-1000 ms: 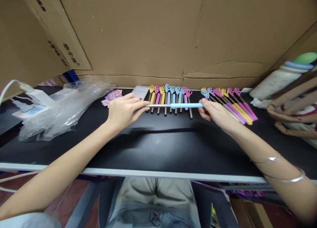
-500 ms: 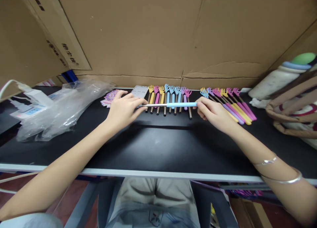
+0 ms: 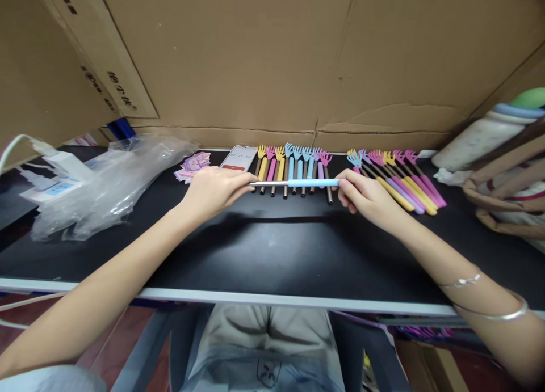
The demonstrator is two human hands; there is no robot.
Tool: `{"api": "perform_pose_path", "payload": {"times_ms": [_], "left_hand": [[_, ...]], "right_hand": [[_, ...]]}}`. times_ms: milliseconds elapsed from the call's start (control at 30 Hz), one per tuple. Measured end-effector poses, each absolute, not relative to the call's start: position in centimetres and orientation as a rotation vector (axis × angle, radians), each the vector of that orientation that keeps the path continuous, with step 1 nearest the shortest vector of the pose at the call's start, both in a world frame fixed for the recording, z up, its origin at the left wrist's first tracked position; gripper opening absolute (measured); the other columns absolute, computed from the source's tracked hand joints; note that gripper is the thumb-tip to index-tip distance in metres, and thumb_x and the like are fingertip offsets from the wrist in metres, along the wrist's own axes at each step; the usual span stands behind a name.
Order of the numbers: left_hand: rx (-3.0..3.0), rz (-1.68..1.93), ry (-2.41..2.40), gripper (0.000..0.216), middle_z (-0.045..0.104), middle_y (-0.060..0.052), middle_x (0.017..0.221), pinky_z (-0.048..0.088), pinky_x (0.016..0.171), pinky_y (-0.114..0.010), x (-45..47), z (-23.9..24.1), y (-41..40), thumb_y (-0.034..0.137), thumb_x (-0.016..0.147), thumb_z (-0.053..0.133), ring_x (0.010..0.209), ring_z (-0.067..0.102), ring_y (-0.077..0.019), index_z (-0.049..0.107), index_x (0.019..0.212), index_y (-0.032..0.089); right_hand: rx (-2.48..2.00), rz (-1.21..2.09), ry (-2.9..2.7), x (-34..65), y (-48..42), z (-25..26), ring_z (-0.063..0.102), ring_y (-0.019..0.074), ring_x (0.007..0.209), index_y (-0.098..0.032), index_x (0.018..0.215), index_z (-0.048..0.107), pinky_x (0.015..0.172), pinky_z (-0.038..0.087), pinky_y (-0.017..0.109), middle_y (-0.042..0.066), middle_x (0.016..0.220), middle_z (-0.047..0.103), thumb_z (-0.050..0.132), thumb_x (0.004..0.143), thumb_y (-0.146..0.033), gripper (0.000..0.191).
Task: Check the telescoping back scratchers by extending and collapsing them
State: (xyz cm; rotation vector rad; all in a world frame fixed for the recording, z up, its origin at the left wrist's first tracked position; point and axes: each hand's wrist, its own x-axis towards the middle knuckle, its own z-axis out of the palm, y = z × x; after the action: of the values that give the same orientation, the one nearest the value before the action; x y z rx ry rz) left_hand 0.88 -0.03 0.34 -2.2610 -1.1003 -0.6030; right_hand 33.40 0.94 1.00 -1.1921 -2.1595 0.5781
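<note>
A back scratcher [image 3: 313,182] with a light blue handle and a metal rod is held level above the black table. My left hand [image 3: 215,190] is closed on the rod end, and its fingers hide the tip. The end of the blue handle is pinched between the thumb and fingers of my right hand [image 3: 361,193]. Behind it lies a row of back scratchers [image 3: 298,168] with claw heads in yellow, pink, blue and purple. A second group of back scratchers [image 3: 404,182], in yellow, purple and pink, lies slanted beside my right hand.
Crumpled clear plastic bags [image 3: 114,182] and a white power strip [image 3: 63,179] are at the left. Small printed cards [image 3: 193,166] and a phone [image 3: 238,158] lie behind my left hand. A bottle [image 3: 472,137] and brown bag [image 3: 502,193] stand right. Cardboard [image 3: 255,57] walls the back.
My left hand's fingers have drawn together around the rod end, uncovering more of the phone. The back scratcher stays level between both hands.
</note>
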Motion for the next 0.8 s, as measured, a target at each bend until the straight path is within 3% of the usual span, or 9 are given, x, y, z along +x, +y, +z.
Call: {"api": "perform_pose_path", "payload": {"times_ms": [167, 333, 533, 800], "left_hand": [[-2.206, -0.658, -1.059, 0.025, 0.075, 0.000, 0.085, 0.036, 0.053, -0.027, 1.1, 0.5, -0.4, 0.035, 0.095, 0.049, 0.068, 0.068, -0.0160, 0.073, 0.100, 0.029], [-2.163, -0.728, -0.972, 0.022, 0.075, 0.001, 0.080, 0.035, 0.051, -0.027, 1.3, 0.4, -0.5, 0.033, 0.093, 0.053, 0.066, 0.068, -0.0149, 0.074, 0.099, 0.028], [-2.130, -0.730, -0.946, 0.022, 0.072, 0.002, 0.071, 0.032, 0.050, -0.027, 1.6, 0.0, -0.5, 0.034, 0.093, 0.053, 0.061, 0.065, -0.0137, 0.073, 0.098, 0.028], [-2.103, -0.742, -0.901, 0.022, 0.070, 0.002, 0.067, 0.032, 0.051, -0.027, 2.0, -0.1, -0.9, 0.033, 0.093, 0.053, 0.059, 0.063, -0.0134, 0.074, 0.095, 0.027]], "right_hand": [[-1.191, 0.575, -2.143, 33.5, 1.0, 0.9, 0.044, 0.0081, 0.041, -0.020, 0.078, 0.048, 0.047, 0.036, 0.023, -0.005, 0.054, 0.049, 0.039, 0.097, -0.040, 0.029], [-1.166, 0.638, -2.099, 33.5, 1.2, 0.9, 0.039, 0.0076, 0.039, -0.020, 0.071, 0.046, 0.045, 0.033, 0.024, -0.005, 0.049, 0.045, 0.037, 0.096, -0.055, 0.043], [-1.168, 0.871, -1.998, 33.4, 1.3, 0.5, 0.031, 0.0068, 0.037, -0.021, 0.062, 0.041, 0.039, 0.026, 0.024, -0.005, 0.044, 0.040, 0.035, 0.091, -0.067, 0.055], [-1.167, 1.132, -1.924, 33.3, 1.1, 0.8, 0.029, 0.0065, 0.038, -0.021, 0.059, 0.036, 0.035, 0.021, 0.023, -0.004, 0.044, 0.038, 0.036, 0.090, -0.070, 0.058]]}}
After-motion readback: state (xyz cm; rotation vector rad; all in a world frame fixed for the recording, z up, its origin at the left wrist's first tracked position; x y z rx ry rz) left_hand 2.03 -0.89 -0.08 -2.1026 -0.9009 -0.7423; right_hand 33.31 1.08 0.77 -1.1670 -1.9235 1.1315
